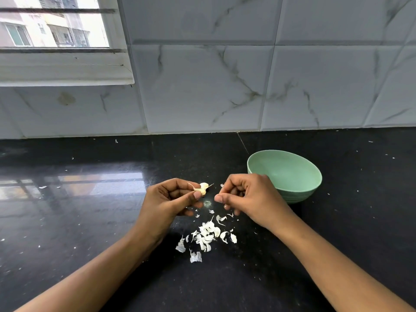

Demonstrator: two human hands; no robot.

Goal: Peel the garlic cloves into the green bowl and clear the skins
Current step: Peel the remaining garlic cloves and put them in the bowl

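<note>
My left hand (171,199) pinches a pale garlic clove (203,188) between thumb and fingers, with loose skin curling off it. My right hand (245,194) hovers just to the right of the clove with its fingers curled; a tiny scrap of skin shows at its fingertips, but whether it is held I cannot tell. The green bowl (299,188) stands on the black counter right behind my right hand, which hides its near left side. A pile of white garlic skins (208,237) lies on the counter below both hands.
The dark glossy counter (90,221) carries scattered small skin flecks. A marble-tiled wall (225,86) rises behind it, with a window (56,30) at the upper left.
</note>
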